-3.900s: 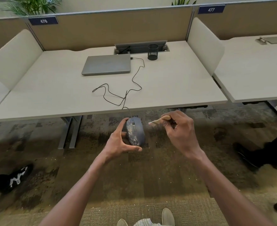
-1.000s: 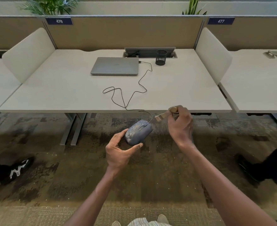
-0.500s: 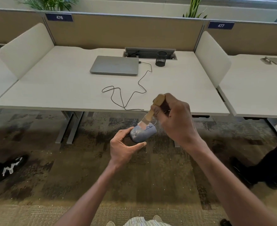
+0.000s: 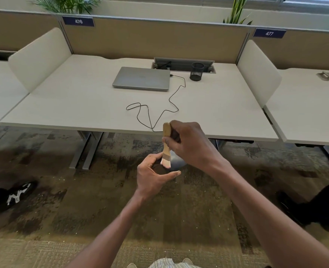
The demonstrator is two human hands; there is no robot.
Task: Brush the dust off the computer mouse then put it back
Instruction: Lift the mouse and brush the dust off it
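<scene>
Below the desk (image 4: pixel 101 117) edge, left hand (image 4: pixel 152 176) cups the mouse (image 4: pixel 160 169) (mostly hidden), right hand (image 4: pixel 188 144) grips the brush (image 4: pixel 166 146).

A dark blue sign (image 4: pixel 78 21) on the left partition panel reads "476". A matching sign (image 4: pixel 269 33) on the right panel reads "477".

Pale desk (image 4: pixel 82 105), tan partition (image 4: pixel 159 39), mottled carpet (image 4: pixel 63 209).

The left hand (image 4: pixel 153 176) cups the dark computer mouse (image 4: pixel 160 169) over the carpet, below the desk (image 4: pixel 82 105) edge. The right hand (image 4: pixel 188 145) grips a wooden brush (image 4: pixel 166 146), bristles touching the mouse.
</scene>
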